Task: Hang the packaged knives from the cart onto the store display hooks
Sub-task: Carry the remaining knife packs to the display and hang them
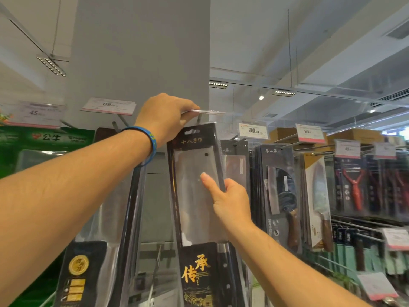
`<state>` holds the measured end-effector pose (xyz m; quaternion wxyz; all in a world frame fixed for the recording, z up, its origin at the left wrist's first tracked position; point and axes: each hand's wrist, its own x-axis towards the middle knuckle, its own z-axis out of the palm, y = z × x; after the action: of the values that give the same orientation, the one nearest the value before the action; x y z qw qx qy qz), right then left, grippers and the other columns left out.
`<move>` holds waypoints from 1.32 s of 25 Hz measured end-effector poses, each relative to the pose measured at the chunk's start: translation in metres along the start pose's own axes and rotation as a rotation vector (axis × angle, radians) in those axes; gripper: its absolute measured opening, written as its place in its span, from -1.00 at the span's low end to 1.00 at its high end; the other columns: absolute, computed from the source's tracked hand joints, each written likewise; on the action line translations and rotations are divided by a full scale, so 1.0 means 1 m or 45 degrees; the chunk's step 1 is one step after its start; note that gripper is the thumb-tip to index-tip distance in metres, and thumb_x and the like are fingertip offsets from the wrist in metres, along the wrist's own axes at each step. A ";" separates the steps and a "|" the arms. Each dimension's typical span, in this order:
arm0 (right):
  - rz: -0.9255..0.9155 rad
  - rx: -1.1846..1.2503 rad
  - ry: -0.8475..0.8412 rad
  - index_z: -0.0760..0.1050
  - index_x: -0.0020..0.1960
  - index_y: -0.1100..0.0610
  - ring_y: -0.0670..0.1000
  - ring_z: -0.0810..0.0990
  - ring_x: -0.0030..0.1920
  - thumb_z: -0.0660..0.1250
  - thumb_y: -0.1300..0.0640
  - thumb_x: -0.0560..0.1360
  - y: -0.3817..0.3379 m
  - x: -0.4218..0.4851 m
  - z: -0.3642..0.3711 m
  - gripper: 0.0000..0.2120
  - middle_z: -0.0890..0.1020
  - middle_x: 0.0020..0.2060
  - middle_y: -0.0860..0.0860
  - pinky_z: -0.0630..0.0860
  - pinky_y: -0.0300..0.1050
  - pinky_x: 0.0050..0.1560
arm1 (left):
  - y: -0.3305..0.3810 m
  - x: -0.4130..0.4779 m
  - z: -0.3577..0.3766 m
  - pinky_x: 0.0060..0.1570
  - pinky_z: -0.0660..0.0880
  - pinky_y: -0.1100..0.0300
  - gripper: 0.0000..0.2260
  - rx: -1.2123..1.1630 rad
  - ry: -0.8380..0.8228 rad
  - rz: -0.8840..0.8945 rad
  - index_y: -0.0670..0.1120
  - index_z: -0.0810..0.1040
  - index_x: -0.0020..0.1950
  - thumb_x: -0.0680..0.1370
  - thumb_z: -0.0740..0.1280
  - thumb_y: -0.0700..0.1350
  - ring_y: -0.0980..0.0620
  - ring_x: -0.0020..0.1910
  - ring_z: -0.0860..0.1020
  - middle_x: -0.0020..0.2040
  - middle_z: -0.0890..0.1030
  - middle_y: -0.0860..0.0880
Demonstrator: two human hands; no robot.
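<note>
A packaged cleaver (194,196) in a clear blister with a black card hangs upright at the middle of the head view, its top hole at a display hook (199,118). My right hand (230,196) grips the package's right edge, thumb laid on its front. My left hand (166,118), with a blue wristband, is raised at the hook's tip and pinches the clear price-tag holder (208,111) there, lifting it flat. The cart is out of view.
More packaged knives (278,187) hang on hooks to the right, with price tags (253,130) above them. Another knife package (86,269) hangs lower left. A grey pillar (141,52) stands behind the hook. Green boxes (44,142) sit far left.
</note>
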<state>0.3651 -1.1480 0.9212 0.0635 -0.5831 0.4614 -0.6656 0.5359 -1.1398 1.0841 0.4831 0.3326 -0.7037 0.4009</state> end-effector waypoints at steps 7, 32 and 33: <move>0.010 -0.025 0.157 0.19 -0.33 0.06 -0.07 0.19 -0.42 0.36 -0.40 0.46 -0.008 0.005 -0.004 -0.40 0.19 -0.43 -0.08 0.18 -0.09 -0.35 | -0.003 0.001 0.002 -0.05 0.51 0.06 -0.73 -0.006 0.014 0.007 0.13 0.60 0.27 0.66 0.20 0.09 -0.15 0.07 0.61 0.12 0.69 -0.01; 0.099 -0.135 0.161 0.18 -0.34 0.05 -0.04 0.20 -0.43 0.33 -0.43 0.44 0.009 -0.018 0.009 -0.38 0.22 -0.44 -0.04 0.16 -0.08 -0.39 | -0.001 0.007 -0.006 -0.10 0.52 0.07 -0.70 0.010 -0.090 -0.038 0.18 0.62 0.22 0.63 0.18 0.20 -0.12 0.04 0.59 0.07 0.70 0.01; 0.100 -0.062 0.194 0.20 -0.33 0.06 -0.05 0.20 -0.43 0.33 -0.43 0.44 0.009 -0.018 0.007 -0.39 0.22 -0.44 -0.04 0.17 -0.10 -0.39 | -0.001 0.006 -0.006 -0.09 0.54 0.07 -0.70 0.010 -0.094 -0.034 0.18 0.62 0.23 0.63 0.18 0.20 -0.12 0.03 0.60 0.07 0.70 0.01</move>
<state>0.3724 -1.1458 0.9011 0.0400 -0.5135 0.5036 -0.6936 0.5372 -1.1353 1.0917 0.4607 0.3585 -0.7150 0.3848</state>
